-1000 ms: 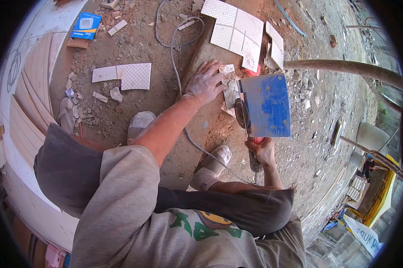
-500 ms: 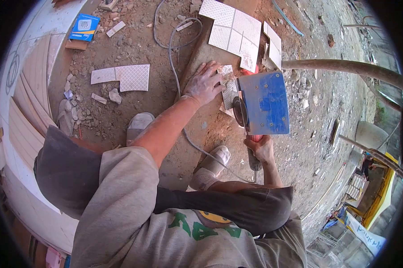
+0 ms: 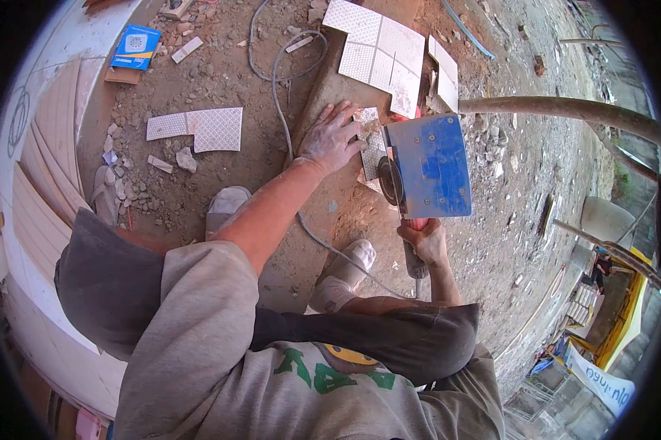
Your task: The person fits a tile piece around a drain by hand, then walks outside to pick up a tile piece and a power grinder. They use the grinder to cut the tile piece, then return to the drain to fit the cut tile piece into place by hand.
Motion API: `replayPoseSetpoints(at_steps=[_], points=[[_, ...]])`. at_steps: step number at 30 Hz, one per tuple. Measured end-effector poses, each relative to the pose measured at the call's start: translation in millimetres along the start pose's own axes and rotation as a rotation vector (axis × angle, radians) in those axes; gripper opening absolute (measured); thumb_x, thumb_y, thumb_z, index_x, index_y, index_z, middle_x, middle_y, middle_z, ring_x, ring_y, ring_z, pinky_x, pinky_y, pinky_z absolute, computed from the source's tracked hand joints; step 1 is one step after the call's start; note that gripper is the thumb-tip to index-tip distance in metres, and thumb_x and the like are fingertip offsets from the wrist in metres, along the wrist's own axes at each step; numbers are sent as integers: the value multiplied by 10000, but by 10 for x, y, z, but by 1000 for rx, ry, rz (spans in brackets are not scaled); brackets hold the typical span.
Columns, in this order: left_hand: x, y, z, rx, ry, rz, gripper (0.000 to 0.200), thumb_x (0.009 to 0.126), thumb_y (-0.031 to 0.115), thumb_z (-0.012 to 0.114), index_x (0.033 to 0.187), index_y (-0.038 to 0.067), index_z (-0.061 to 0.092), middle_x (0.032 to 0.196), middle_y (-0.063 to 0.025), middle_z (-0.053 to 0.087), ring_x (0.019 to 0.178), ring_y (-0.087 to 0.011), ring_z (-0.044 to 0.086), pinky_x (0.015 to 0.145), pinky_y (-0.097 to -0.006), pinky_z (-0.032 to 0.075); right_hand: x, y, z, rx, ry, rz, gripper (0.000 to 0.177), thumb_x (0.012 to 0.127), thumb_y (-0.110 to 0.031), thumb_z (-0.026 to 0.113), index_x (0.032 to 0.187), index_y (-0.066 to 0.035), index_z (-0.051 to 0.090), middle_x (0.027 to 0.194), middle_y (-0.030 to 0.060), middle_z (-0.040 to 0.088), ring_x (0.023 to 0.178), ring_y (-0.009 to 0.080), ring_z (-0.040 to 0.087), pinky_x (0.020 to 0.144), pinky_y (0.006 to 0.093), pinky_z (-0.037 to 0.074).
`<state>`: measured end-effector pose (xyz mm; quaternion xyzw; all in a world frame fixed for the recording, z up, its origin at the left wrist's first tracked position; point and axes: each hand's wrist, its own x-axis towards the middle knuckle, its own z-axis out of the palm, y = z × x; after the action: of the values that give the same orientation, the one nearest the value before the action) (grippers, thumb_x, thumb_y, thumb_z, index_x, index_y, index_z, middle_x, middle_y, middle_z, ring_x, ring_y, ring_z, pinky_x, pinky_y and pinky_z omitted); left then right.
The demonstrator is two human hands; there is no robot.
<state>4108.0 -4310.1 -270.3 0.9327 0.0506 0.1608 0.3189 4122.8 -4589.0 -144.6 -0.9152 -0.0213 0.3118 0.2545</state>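
My right hand (image 3: 426, 240) is closed round the handle of a handheld tile cutter (image 3: 431, 169). Its blue base plate faces up, and a dark round disc stands at the plate's left side. Close to the disc lies a narrow patterned tile piece (image 3: 372, 143), partly hidden by the cutter. My dusty left hand (image 3: 333, 138) rests on the brown slab (image 3: 323, 95) with fingers stretched out, fingertips and thumb at the tile piece's left edge. Beyond it on the slab lie larger patterned white tiles (image 3: 382, 48), with an L-shaped notch.
A grey cord (image 3: 278, 95) loops over the ground left of the slab. Cut tile pieces (image 3: 217, 128) and a blue box (image 3: 136, 45) lie further left among rubble. A wooden pole (image 3: 558, 110) extends rightward. A person (image 3: 600, 271) is far off at right.
The whole view has shifted slightly. Both hands, the cutter and the tile piece keep nearly the same places relative to each other.
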Motion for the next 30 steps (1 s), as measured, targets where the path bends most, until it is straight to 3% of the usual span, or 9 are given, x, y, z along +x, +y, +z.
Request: replayPoseSetpoints(at_steps=[22,30], points=[[-1,29,-49,-8,6,-2,393,838,382,679,1140,138,616,1432,-88,426,1383,-289,327,1168,-458,231,118,229,73,23,-37,21,618,644,-253,782,1161,6,566,1040,225,669,983,346,660,852,406,510],[5,23,-30,-21,34,12,386,824,371,692,1113,126,619,1410,-86,432,1370,-292,342,1158,-473,247,78,16,30,1,-18,6,577,650,-234,778,1132,18,585,1030,199,677,961,300,666,842,375,511]])
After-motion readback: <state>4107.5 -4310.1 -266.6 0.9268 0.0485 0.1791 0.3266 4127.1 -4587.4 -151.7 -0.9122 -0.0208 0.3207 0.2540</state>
